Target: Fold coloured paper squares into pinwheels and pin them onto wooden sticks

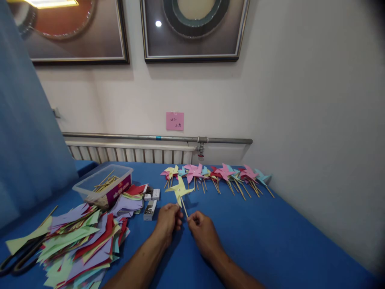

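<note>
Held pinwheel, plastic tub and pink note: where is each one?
Held pinwheel point(179, 190): head view, middle of its yellow blades.
Plastic tub point(121, 188): head view, purple label on its side.
Pink note point(175, 121): head view, middle of the sheet.

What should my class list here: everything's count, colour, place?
Framed pictures: two, brownish, on wall
Curtain: one, blue, far left
Note: one, pink, on wall
Pipe: one, grey, along wall
Valve: one, red-handled, on pipe
Radiator: one, white, below pipe
Table: one, blue, foreground
Row pinwheels: many, multicoloured, back of table
Plastic box: one, clear, left
Sticks: several, tan, in plastic box
Small boxes: at least two, white, beside plastic box
Metal bits: several, silver, in small box
Paper pieces: many, multicoloured, left front
Scissors: one, black, far left
Held pinwheel: one, yellow, centre
Left hand: one, bare, by lower blade
Right hand: one, bare, pinching stick
</note>
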The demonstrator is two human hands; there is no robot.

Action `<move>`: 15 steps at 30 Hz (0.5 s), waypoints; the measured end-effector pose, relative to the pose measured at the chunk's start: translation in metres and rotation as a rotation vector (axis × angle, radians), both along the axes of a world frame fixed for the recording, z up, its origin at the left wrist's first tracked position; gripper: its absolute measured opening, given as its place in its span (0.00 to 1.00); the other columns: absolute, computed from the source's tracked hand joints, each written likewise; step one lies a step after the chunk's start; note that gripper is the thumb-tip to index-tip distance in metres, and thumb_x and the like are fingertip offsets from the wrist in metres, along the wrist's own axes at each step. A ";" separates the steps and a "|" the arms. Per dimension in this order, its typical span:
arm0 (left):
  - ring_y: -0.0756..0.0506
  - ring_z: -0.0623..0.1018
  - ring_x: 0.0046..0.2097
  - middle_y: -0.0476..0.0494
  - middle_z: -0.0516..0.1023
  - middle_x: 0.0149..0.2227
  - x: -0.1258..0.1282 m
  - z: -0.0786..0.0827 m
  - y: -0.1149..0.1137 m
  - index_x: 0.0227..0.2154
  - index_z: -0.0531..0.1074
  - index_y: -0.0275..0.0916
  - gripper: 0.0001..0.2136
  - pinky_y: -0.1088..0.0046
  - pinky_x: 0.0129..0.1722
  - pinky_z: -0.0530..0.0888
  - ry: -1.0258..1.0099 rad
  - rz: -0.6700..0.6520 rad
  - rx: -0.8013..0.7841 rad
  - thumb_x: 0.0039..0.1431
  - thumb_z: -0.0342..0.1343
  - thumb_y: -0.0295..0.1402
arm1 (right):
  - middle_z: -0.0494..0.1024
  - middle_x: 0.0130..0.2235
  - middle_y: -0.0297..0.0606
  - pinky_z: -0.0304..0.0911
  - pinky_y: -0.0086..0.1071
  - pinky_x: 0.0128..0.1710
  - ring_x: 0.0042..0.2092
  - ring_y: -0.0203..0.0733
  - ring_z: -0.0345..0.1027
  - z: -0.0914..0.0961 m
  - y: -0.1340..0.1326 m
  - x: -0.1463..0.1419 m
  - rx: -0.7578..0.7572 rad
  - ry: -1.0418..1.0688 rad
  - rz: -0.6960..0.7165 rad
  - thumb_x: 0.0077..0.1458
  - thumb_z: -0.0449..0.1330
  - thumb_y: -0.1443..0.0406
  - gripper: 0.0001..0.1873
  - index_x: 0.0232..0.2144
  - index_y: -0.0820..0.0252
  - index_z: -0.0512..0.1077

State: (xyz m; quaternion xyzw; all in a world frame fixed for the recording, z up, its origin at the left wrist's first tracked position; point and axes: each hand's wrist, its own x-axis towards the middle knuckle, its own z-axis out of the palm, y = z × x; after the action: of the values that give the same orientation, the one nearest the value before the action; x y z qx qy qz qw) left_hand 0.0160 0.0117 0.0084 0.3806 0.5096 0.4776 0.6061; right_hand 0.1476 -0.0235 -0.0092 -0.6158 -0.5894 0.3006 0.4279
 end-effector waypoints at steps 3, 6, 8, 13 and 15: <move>0.53 0.64 0.17 0.52 0.70 0.20 0.003 -0.002 -0.001 0.25 0.66 0.39 0.13 0.76 0.18 0.58 0.169 -0.054 0.026 0.54 0.56 0.44 | 0.75 0.22 0.32 0.53 0.29 0.26 0.24 0.38 0.65 -0.001 0.004 0.005 -0.007 0.003 -0.029 0.56 0.55 0.59 0.12 0.26 0.58 0.72; 0.50 0.68 0.21 0.50 0.71 0.20 0.006 -0.004 -0.007 0.22 0.68 0.39 0.10 0.74 0.24 0.59 0.524 -0.179 0.239 0.56 0.55 0.37 | 0.76 0.23 0.34 0.55 0.29 0.26 0.25 0.39 0.66 0.004 0.015 0.018 0.010 -0.033 -0.091 0.56 0.54 0.58 0.13 0.26 0.58 0.73; 0.48 0.74 0.29 0.46 0.76 0.25 0.008 -0.005 -0.015 0.24 0.72 0.38 0.07 0.73 0.30 0.61 0.755 -0.247 0.440 0.57 0.55 0.32 | 0.77 0.24 0.35 0.57 0.29 0.27 0.26 0.39 0.68 0.012 0.028 0.030 0.030 -0.093 -0.149 0.57 0.54 0.58 0.14 0.26 0.58 0.73; 0.43 0.79 0.39 0.41 0.83 0.36 0.010 -0.001 -0.030 0.32 0.77 0.40 0.07 0.70 0.36 0.63 1.014 -0.372 0.579 0.58 0.53 0.31 | 0.80 0.26 0.40 0.58 0.30 0.30 0.29 0.41 0.71 0.041 0.073 0.063 0.021 -0.258 -0.271 0.57 0.54 0.63 0.14 0.26 0.60 0.76; 0.43 0.79 0.40 0.40 0.83 0.37 0.009 0.001 -0.030 0.33 0.78 0.40 0.08 0.70 0.37 0.63 1.022 -0.379 0.567 0.59 0.53 0.31 | 0.81 0.27 0.44 0.57 0.31 0.31 0.31 0.44 0.73 0.050 0.091 0.073 -0.004 -0.315 -0.321 0.58 0.52 0.65 0.16 0.27 0.62 0.78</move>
State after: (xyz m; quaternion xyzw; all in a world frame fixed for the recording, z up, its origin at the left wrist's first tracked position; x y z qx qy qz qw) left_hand 0.0254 -0.0185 0.0096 0.7918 0.5125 0.2354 0.2347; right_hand 0.2204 0.0675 0.0410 -0.7418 -0.5428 0.1300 0.3717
